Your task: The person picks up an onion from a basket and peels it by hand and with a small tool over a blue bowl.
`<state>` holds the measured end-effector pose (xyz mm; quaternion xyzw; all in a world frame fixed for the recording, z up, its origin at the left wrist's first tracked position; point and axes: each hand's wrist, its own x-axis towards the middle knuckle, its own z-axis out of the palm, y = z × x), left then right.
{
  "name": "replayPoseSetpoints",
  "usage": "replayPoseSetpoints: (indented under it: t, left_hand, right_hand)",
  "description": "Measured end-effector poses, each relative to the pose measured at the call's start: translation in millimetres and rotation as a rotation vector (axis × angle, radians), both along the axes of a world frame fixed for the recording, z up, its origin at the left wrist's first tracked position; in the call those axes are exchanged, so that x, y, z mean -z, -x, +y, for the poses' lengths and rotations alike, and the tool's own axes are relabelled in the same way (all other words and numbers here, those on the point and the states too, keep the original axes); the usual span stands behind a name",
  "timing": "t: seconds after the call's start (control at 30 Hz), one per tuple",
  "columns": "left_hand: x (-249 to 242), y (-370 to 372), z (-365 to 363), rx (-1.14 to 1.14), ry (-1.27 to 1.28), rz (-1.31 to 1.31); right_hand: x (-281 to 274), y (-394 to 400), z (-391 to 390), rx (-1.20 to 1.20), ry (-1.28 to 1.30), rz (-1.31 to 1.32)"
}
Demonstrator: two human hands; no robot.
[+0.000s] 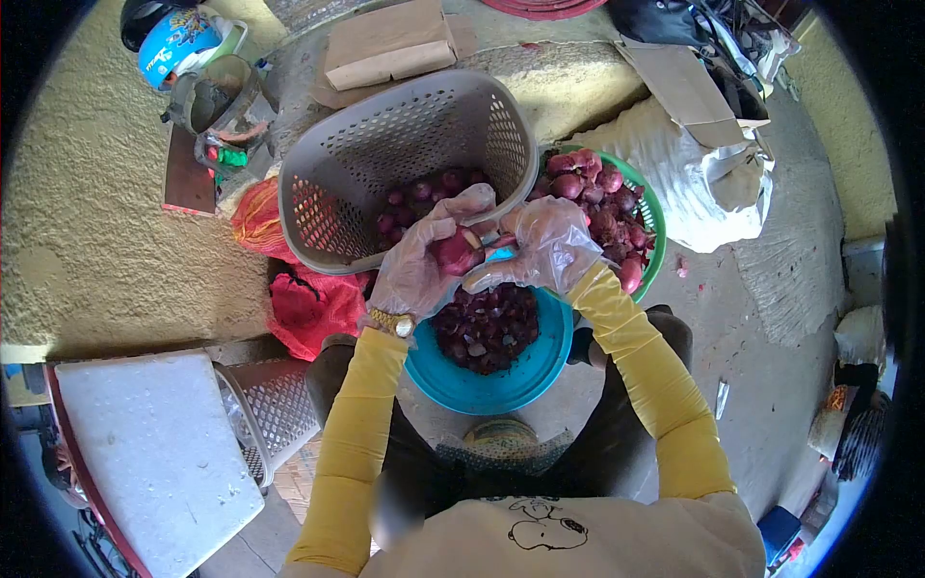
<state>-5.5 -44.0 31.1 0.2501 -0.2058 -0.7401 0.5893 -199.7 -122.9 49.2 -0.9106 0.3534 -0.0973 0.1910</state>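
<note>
My left hand point(421, 255), in a clear plastic glove, is closed around a red onion point(457, 251). My right hand point(549, 243), gloved the same way, has its fingers closed beside the onion's stem end; what it grips is too small to make out. Below both hands stands a blue basin point(540, 373) with dark red onion skins point(485, 328) in it. A large grey perforated basket point(332, 159) holding several red onions point(421, 191) is behind my left hand. Behind my right hand, a green basket point(656, 226) is heaped with red onions point(605, 202).
Red mesh sacks point(310, 313) lie at the left, near a white foam board point(149, 453) and a second basket point(281, 405). A white sack point(674, 173) with cardboard is at the back right. Flattened cardboard point(390, 43) lies behind the grey basket.
</note>
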Motion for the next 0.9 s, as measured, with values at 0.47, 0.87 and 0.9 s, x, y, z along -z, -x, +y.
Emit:
replayPoseSetpoints:
  t: [0.47,0.87,0.9]
  left_hand:
    - [5.1,-2.8,-0.9,-0.070,0.346,-1.046]
    - [-10.0,4.5,3.2,0.004,0.074,-0.448]
    - [-12.3,5.3,3.2,-0.007,0.120,-0.488]
  right_hand:
    - [-7.4,1.6,0.9,0.038,0.114,-0.027]
    - [-22.2,-3.9,5.3,-0.013,0.071,0.095]
    - [-18.7,-4.3,3.4,-0.018,0.064,0.077]
